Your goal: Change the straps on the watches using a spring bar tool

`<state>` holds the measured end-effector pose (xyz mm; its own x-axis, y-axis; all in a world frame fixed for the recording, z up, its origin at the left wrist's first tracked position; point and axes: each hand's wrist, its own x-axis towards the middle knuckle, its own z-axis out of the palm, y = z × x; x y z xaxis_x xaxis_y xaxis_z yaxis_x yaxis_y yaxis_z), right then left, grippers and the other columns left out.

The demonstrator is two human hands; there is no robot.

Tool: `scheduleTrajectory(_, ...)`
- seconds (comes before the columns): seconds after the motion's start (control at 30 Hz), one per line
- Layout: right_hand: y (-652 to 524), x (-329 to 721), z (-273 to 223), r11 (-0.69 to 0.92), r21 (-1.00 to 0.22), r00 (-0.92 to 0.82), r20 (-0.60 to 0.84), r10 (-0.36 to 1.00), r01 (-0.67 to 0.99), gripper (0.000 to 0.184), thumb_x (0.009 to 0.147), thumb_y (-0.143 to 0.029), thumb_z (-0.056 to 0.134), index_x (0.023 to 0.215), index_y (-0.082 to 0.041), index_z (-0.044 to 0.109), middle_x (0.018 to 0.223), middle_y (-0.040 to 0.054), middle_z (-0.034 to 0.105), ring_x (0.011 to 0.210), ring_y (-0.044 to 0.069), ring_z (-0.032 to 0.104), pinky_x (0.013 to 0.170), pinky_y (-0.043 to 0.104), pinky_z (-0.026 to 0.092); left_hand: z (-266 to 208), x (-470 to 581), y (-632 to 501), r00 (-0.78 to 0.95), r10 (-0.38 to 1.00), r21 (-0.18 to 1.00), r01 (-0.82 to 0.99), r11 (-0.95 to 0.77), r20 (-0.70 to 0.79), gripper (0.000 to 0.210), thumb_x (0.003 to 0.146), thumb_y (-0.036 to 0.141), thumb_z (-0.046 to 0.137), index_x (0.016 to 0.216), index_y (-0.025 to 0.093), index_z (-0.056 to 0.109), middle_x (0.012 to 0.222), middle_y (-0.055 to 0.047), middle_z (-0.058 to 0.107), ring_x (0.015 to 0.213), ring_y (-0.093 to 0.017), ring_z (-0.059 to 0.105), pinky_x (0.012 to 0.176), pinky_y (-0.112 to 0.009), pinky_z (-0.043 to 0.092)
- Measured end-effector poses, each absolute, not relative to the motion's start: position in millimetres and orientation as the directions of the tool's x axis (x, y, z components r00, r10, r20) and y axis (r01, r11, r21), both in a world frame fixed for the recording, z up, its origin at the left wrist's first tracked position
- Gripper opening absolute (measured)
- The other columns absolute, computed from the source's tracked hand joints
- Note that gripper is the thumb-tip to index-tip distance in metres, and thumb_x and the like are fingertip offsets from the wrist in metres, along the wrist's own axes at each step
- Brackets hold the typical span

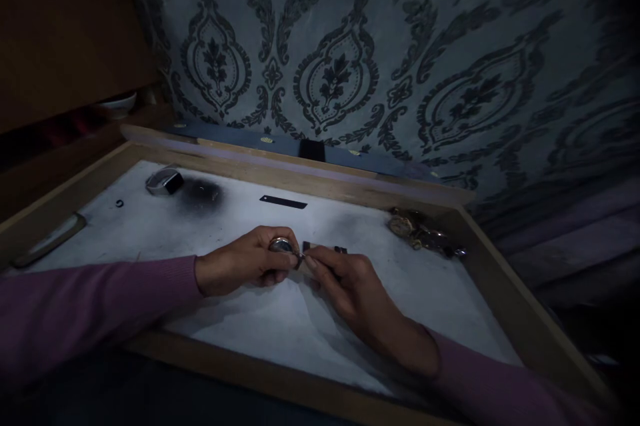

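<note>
Head view, left to right: at the far left of my desk (270,333), a curved-edged object (50,243) lies beside the raised wooden rim (107,176). A small dark ring (119,203) lies near it; the rim presumably keeps such pieces from rolling off. Next stands a boxy metal-edged item (165,181), just beside a dark smudge (201,194).

My left hand (253,261) is closed around a round watch (281,245), face up, at mid-desk; I judge this steadies the case and leaves its side exposed. A flat black strip (283,202) lies beyond, apart from my hands. My right hand (345,279) pinches a small dark piece (301,258) against the watch's edge, fingertips nearly together, apparently for fine control; whether it is tool or strap end, I cannot tell. At right, watches (423,234) lie heaped near the rim, seemingly set aside.
</note>
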<state>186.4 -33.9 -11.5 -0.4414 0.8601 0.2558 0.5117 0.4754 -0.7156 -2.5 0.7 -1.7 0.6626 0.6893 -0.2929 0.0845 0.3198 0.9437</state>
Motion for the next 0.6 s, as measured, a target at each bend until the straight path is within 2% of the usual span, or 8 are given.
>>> scheduleTrajectory(0.27,-33.8,185.8,-11.0,0.498,-0.719,-0.460,0.275,0.844,0.484,0.030,0.092,-0.016,0.042,0.063,-0.017,0.049,0.058,-0.0022,0.046,0.052,0.010,0.043,0.051,0.023,0.033,-3.7,-2.2,0.2,0.662,0.696,0.947,0.067,0.313,-0.277,0.014,0.079,0.027,0.061,0.080,0.017,0.051,0.050,0.008,0.048,0.043,-0.005,0.036,0.043,-0.019,0.025)
scheduleTrajectory(0.6,-34.2,185.8,-13.2,0.502,-0.721,-0.459,0.283,0.842,0.477,0.030,0.093,-0.017,0.041,0.064,-0.019,0.049,0.057,-0.0022,0.049,0.051,0.011,0.046,0.050,0.023,0.034,-2.4,-2.1,1.0,0.661,0.696,0.947,0.077,0.311,-0.282,0.011,0.079,0.024,0.060,0.079,0.018,0.051,0.050,0.008,0.046,0.042,-0.005,0.034,0.043,-0.019,0.023)
